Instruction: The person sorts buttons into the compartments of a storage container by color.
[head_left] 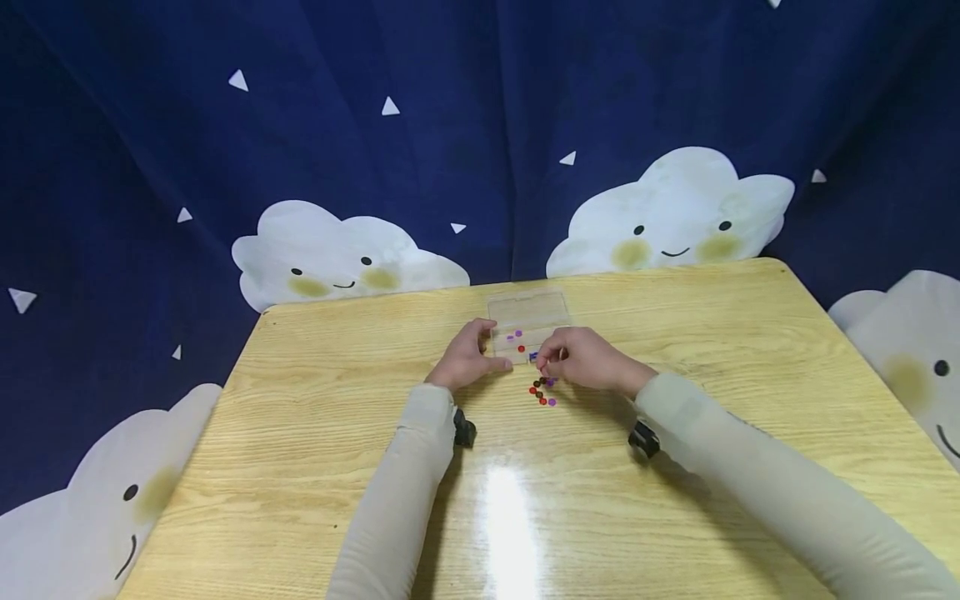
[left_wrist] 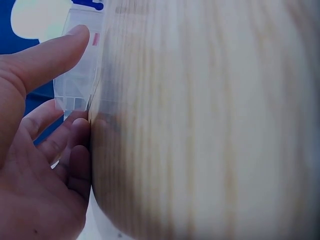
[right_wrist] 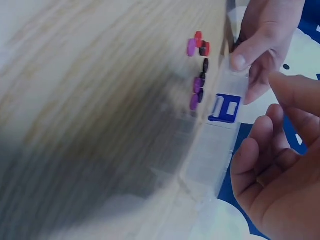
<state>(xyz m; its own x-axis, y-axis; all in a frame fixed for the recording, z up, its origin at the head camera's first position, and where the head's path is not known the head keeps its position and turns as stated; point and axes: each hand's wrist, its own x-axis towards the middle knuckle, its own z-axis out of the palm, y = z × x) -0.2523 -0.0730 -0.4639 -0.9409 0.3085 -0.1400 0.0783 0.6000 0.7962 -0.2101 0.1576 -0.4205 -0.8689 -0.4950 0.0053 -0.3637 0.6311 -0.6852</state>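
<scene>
A clear plastic box (head_left: 517, 357) lies with its lid (head_left: 528, 308) folded back. Inside are a red disc (head_left: 521, 348) and purple discs (head_left: 518, 333); a blue latch (right_wrist: 225, 108) marks its front. My left hand (head_left: 467, 357) grips the box's left end, thumb at the front corner and fingers behind. Above the front edge, near the latch, is my right hand (head_left: 581, 358), fingers bent. A small reddish spot shows by its fingertips in the head view; whether they pinch a disc is unclear. Below lie loose red (head_left: 532, 390), black (right_wrist: 205, 65) and purple discs (head_left: 552, 402).
The box and discs are on a light wooden table (head_left: 300, 500), toward its far edge. A dark blue curtain (head_left: 450, 125) with white clouds hangs behind and at both sides. Each wrist carries a black camera (head_left: 464, 429).
</scene>
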